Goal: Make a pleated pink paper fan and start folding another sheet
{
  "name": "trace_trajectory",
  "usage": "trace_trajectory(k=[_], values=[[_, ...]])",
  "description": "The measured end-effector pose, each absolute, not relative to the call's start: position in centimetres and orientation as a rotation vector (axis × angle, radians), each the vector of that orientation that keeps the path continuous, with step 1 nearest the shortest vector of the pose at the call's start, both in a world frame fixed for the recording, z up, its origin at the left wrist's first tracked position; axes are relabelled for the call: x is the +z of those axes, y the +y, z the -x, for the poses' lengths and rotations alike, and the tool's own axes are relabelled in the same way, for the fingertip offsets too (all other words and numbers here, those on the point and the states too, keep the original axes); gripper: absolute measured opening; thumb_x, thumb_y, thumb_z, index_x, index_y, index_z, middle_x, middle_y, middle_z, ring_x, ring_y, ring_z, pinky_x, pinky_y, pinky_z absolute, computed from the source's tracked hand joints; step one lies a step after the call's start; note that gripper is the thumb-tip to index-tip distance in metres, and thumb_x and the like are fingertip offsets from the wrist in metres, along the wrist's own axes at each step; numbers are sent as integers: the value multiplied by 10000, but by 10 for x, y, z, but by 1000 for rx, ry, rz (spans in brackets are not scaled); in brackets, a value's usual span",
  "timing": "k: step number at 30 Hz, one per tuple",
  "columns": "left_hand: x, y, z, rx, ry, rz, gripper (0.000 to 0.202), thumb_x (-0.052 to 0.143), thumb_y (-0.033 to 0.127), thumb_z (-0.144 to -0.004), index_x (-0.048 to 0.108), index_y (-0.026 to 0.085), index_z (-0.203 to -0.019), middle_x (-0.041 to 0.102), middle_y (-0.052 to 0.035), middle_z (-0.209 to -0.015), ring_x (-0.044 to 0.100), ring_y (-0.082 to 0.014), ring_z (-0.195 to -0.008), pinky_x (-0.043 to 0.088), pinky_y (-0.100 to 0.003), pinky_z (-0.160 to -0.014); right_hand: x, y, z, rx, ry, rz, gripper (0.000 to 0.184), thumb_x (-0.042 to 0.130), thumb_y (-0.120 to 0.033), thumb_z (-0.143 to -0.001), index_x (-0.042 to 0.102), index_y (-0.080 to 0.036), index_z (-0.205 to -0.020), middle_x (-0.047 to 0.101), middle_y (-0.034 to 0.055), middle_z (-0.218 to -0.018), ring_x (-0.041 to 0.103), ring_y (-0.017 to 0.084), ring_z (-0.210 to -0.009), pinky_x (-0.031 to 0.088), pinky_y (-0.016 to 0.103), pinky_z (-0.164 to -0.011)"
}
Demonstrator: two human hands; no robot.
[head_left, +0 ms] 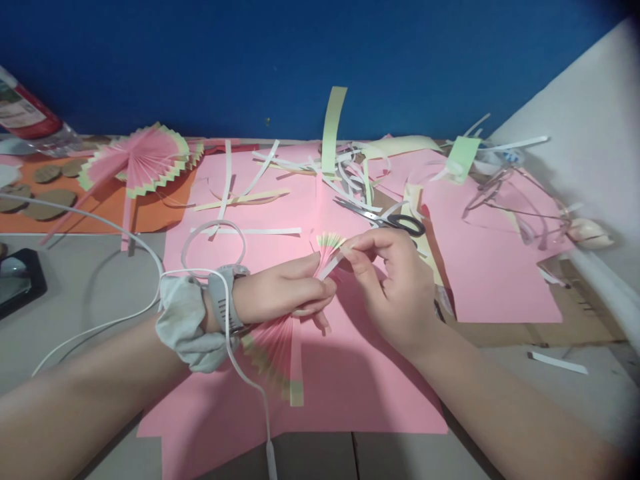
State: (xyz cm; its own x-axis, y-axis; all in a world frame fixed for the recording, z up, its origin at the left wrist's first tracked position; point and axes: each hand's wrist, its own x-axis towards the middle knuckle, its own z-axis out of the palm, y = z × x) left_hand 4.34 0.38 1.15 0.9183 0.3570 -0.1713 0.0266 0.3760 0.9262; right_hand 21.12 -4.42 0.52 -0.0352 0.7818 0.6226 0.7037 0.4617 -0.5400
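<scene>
My left hand (285,293) is closed round the middle of a pleated pink paper fan (275,350) with pale green edges; one end fans out below my wrist, the other end (329,244) sticks up past my fingers. My right hand (395,287) pinches a thin white paper strip (331,267) right at the fan's pinched middle. Both hands hover over a large pink paper sheet (350,387). A grey watch and a grey scrunchie sit on my left wrist.
Scissors (385,219) lie just beyond my right hand among several white and green paper strips (333,130). A finished pink fan (145,160) rests on orange paper at the back left. A white cable (100,327) crosses my left arm. A phone (17,280) lies at left, glasses (500,193) at right.
</scene>
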Motion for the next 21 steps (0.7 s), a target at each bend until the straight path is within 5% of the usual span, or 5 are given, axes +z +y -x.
trace_trajectory(k=[7, 15, 21], values=[[12, 1, -46, 191, 446, -1274, 404, 377, 398, -972, 395, 189, -626, 338, 73, -491, 412, -79, -465, 554, -280, -639, 6, -42, -213, 121, -1793, 1229, 62, 564, -162, -890, 544, -221, -892, 647, 10, -831, 594, 166, -781, 472, 327, -698], [13, 1, -44, 128, 396, -1259, 437, 326, 316, -981, 412, 178, -575, 373, 41, -512, 485, -109, -531, 470, -268, -623, 5, -42, -213, 147, -1806, 1175, 85, 576, -143, -881, 532, -215, -891, 648, 7, -827, 586, 160, -784, 462, 327, -719], [16, 2, -44, 73, 363, -1172, 431, 363, 308, -965, 362, 186, -552, 312, 51, -517, 410, -100, -500, 407, -270, -585, 5, -42, -213, 177, -1786, 1179, 76, 561, -158, -893, 524, -224, -891, 638, 0, -828, 585, 156, -782, 463, 325, -715]])
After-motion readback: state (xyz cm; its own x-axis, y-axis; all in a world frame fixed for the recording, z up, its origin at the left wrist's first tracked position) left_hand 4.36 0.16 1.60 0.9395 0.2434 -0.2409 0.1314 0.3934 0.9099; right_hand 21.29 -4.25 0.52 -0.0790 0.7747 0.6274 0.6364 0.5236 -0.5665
